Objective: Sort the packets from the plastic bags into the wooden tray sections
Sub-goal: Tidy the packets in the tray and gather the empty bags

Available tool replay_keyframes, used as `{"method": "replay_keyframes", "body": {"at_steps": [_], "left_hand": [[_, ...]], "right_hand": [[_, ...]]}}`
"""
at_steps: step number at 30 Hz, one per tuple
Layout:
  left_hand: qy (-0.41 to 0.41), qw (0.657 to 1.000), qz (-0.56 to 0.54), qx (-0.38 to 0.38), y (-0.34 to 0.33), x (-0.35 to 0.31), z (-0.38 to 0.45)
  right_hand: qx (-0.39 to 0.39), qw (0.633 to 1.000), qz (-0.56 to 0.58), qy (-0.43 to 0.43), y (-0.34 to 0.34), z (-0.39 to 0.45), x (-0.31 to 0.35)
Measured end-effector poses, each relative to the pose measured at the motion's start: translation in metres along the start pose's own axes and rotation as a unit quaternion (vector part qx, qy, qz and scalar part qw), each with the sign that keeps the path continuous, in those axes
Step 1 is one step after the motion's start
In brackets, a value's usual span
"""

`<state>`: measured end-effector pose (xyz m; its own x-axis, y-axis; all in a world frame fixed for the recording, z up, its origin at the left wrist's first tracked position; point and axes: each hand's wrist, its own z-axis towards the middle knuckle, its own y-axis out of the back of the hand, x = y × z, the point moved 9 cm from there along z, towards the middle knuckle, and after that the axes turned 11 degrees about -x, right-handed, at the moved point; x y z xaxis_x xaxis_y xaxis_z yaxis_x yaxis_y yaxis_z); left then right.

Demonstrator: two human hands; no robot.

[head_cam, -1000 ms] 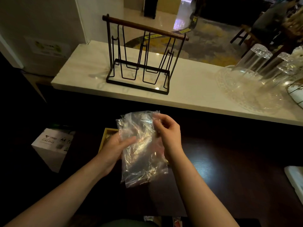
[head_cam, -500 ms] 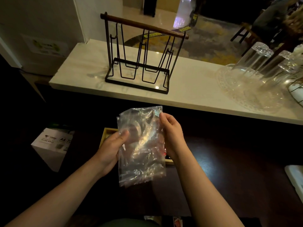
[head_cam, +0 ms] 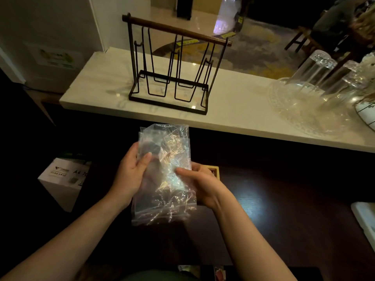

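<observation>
Dim dark table point(head_cam: 304, 199) below marble ledge point(head_cam: 243, 110) | our left hand point(head_cam: 129, 175) and right hand point(head_cam: 200, 183) pinch clear plastic bags point(head_cam: 164, 175) mid-air over wooden tray point(head_cam: 214, 173) near table's far edge | packets not discernible | we'd find the opening, tip contents low over tray.

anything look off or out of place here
Nothing is spilled or broken. The only oddity: the clear plastic bags, held by the left hand and right hand, hide nearly all of the wooden tray, and no packets are discernible inside.
</observation>
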<state>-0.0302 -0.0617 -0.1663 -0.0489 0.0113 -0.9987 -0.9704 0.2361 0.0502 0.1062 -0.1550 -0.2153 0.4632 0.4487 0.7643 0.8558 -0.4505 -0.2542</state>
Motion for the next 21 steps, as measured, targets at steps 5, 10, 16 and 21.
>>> {"method": "replay_keyframes", "body": {"at_steps": [5,10,16,21], "left_hand": [[0.077,0.993,-0.066,0.065,-0.011,0.006,-0.008],[0.209,0.968,-0.085,0.108,-0.019,0.031,-0.023],[0.191,0.975,-0.062,0.091,-0.014,0.028,-0.021],[0.221,0.961,-0.120,0.112,-0.020,0.028,-0.018]], "right_hand": [[-0.016,0.999,0.011,0.046,0.000,0.000,0.004],[-0.131,0.979,-0.004,0.156,0.015,0.000,0.029],[0.003,0.998,0.014,0.067,0.010,-0.012,0.020],[-0.011,0.996,-0.046,0.071,0.024,-0.009,0.018]]}}
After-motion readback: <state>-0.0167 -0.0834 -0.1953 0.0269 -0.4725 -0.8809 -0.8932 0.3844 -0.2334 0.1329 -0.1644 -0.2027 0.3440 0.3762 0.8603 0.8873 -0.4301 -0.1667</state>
